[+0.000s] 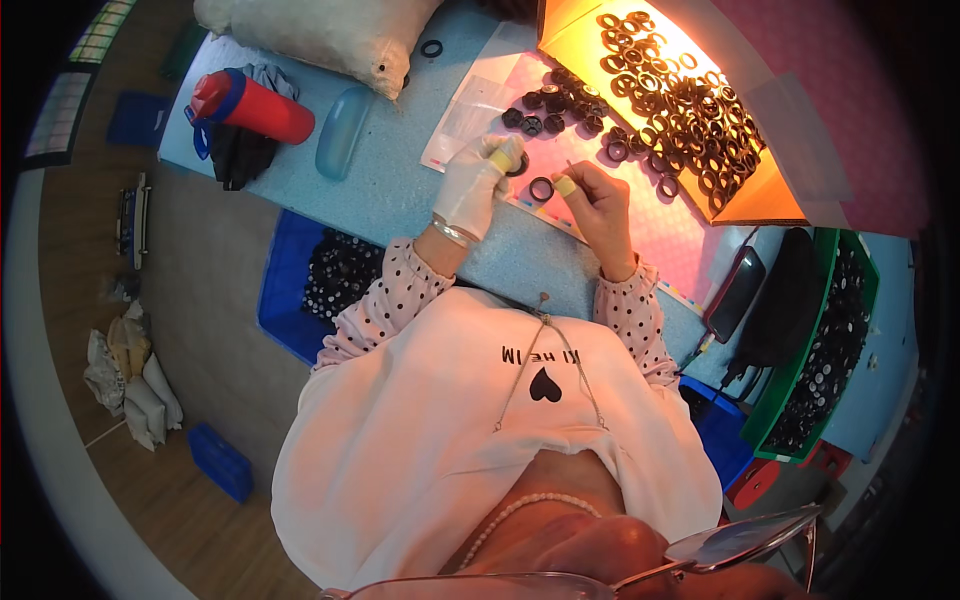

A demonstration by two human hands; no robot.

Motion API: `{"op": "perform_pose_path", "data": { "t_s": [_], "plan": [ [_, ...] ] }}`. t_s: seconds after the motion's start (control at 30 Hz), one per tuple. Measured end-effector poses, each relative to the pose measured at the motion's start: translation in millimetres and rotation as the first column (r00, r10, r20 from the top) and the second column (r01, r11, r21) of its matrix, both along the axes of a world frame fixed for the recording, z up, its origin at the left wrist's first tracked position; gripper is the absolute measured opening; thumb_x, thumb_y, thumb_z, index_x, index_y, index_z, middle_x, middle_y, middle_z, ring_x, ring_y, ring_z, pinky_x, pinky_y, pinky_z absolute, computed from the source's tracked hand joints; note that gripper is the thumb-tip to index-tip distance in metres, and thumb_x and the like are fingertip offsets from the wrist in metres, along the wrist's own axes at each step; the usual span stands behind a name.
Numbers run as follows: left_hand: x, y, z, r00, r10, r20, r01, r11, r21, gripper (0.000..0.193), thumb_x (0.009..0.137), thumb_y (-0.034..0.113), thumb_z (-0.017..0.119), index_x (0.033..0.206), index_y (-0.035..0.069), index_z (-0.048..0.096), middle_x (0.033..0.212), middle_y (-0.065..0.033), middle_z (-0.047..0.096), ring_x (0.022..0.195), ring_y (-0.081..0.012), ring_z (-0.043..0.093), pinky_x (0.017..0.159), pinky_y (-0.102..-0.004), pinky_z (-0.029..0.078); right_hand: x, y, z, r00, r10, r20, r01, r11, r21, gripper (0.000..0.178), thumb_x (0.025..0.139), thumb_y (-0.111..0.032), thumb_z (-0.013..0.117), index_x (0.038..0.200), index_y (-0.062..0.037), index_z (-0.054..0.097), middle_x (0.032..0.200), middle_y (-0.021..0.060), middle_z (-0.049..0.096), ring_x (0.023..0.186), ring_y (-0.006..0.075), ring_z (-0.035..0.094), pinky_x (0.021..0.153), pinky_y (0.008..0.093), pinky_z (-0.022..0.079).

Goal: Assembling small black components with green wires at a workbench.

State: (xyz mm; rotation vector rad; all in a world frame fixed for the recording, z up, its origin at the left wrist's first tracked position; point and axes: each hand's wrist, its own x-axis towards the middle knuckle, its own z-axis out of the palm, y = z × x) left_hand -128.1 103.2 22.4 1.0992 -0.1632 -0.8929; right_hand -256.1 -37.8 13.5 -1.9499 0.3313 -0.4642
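My left hand (468, 190), in a white glove with a yellow finger cot, is closed on a black ring (519, 165) at its fingertips. Bare but for another yellow finger cot, my right hand (606, 212) is pinched closed just to the right. A thin tip pokes out by its fingers, too small to name. Between the hands, one more black ring (541, 189) shows against the pink-lit sheet (560, 222), near the right fingertips. Beyond them lies a cluster of small black round parts (553, 103).
A lit cardboard box (770, 200) holds many black rings (690, 110). At left are a red bottle (262, 108), a blue translucent case (344, 132) and a stuffed sack (320, 40). A phone (735, 290), a black pouch (782, 300) and a green bin (775, 420) of parts stand at right.
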Motion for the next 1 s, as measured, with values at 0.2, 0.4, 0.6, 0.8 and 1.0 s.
{"op": "perform_pose_path", "data": {
  "t_s": [0.2,0.4,0.6,0.8,1.0],
  "plan": [
    [-12,-8,-7,0.996,-0.086,0.018,0.085,0.993,0.077,0.024,0.093,0.028,0.069,0.090,0.005,0.065,0.072,-0.0008,0.062,0.051,-0.0048,0.050,0.046,-0.0188,0.038,9,13,1,0.985,0.049,0.167,-0.141,0.791,0.596,0.016,0.092,-0.007,0.064,0.103,0.0020,0.056,0.082,0.0042,0.064,0.067,0.0039,0.056,0.056,0.0174,0.041],
    [-12,-3,5,0.982,-0.166,0.087,0.152,0.977,0.147,0.023,0.094,0.027,0.067,0.088,0.005,0.065,0.069,-0.0012,0.061,0.054,-0.0067,0.053,0.048,-0.0197,0.041,6,3,0,0.969,0.083,0.231,-0.238,0.559,0.794,0.014,0.089,-0.003,0.062,0.102,0.0007,0.056,0.080,0.0043,0.063,0.059,0.0026,0.048,0.049,0.0166,0.032],
    [-12,-5,5,0.987,-0.162,0.011,0.162,0.987,0.007,0.018,0.098,0.021,0.062,0.097,0.003,0.064,0.072,-0.0029,0.061,0.055,-0.0102,0.054,0.052,-0.0231,0.044,6,2,0,0.976,0.053,0.212,-0.200,0.608,0.769,0.017,0.089,-0.002,0.063,0.104,-0.0001,0.056,0.081,0.0038,0.063,0.058,0.0028,0.048,0.049,0.0167,0.033],
    [-7,3,-8,0.973,-0.174,0.155,0.162,0.983,0.087,0.022,0.100,0.021,0.058,0.105,0.000,0.064,0.084,-0.0044,0.066,0.060,-0.0105,0.058,0.057,-0.0232,0.048,9,12,-1,0.977,0.001,0.214,-0.151,0.714,0.684,0.019,0.087,0.000,0.066,0.104,-0.0005,0.057,0.084,0.0023,0.063,0.068,0.0049,0.056,0.055,0.0191,0.043],
    [-11,1,10,0.921,-0.259,0.291,0.214,0.960,0.178,0.035,0.102,0.024,0.054,0.123,-0.003,0.059,0.098,-0.0084,0.066,0.079,-0.0125,0.064,0.069,-0.0252,0.054,10,24,4,0.972,-0.059,0.229,0.082,0.992,-0.092,0.027,0.080,0.007,0.068,0.105,-0.0014,0.063,0.084,0.0015,0.063,0.073,0.0052,0.058,0.061,0.0212,0.048]
  ]
}}
